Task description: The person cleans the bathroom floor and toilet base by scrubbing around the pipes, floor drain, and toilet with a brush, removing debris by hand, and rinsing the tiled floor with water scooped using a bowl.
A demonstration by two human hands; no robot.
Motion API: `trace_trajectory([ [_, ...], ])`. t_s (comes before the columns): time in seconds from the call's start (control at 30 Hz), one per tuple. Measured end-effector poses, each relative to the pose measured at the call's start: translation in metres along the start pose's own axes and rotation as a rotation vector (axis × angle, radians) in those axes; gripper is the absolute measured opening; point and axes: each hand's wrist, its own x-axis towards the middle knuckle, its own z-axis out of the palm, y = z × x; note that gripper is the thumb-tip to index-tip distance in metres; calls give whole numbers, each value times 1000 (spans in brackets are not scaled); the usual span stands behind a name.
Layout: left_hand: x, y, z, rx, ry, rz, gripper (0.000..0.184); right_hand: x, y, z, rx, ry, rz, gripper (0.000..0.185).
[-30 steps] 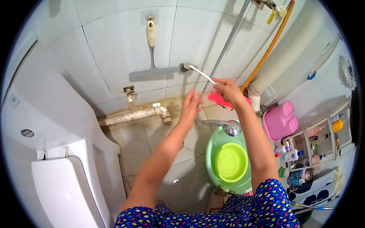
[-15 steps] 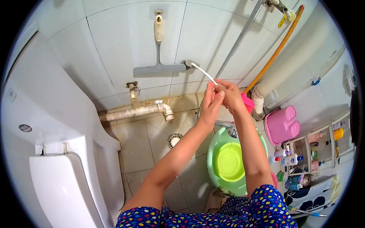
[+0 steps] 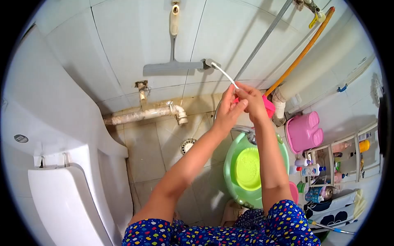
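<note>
Short blue sleeves (image 3: pixel 148 233) with multicoloured dots, matching blue dotted clothing below, bare hands (image 3: pixel 240 105)

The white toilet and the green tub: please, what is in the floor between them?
The head view shows a round drain between the toilet and the green tub, with floor tiles around it; the left forearm crosses above this stretch.

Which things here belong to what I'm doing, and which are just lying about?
Seemingly in use:
- white curved rod, in the right hand
- left hand, close beside it

Apparently just around:
- squeegee on the wall
- green basin
- lime bowl
- pink tub
- orange pole
</note>
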Motion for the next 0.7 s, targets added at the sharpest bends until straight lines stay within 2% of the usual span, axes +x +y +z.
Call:
trace_trajectory([
  [0.07, 1, -22, -18, 75, 93, -71, 63, 13, 10, -5, -127, -130, 135, 35],
  [0.1, -1, -34, -30, 75, 92, -68, 63, 24, 39, 1, -185, -92, 100, 36],
  [0.17, -15, -56, -62, 315, 185, -259, 59, 47, 100, 4, -656, -33, -55, 34],
  [0.2, -28, -66, -81, 453, 142, -279, 58, 42, 104, 7, -652, -40, -60, 34],
  [0.23, -46, -71, -97, 591, 93, -305, 57, 32, 109, 9, -710, 21, -170, 34],
  [0.27, -63, -67, -110, 540, 96, -371, 57, 26, 108, 10, -767, 87, -277, 33],
  [0.3, -79, -62, -123, 485, 97, -443, 57, 17, 99, 10, -763, 91, -264, 33],
  [0.37, -90, -57, -152, 462, 117, -463, 58, -3, 59, 10, -500, 49, -127, 34],
  [0.4, -89, -51, -156, 440, 141, -469, 58, -9, 45, 16, -408, 77, -237, 36],
  [0.43, -83, -49, -154, 442, 140, -466, 58, -8, 37, 25, -406, 78, -240, 36],
  [0.5, -57, -28, -124, 415, 109, -232, 60, -1, 26, 40, -402, 77, -162, 34],
  [0.57, -30, -17, -94, 336, 146, -255, 61, 22, 61, 44, -395, 46, -202, 35],
  [0.63, -8, -20, -75, 249, 174, -261, 63, 26, 63, 48, -235, -4, -101, 36],
  [0.7, 2, -20, -58, 182, 138, -251, 64, 10, 44, 42, -305, -32, -131, 37],
])
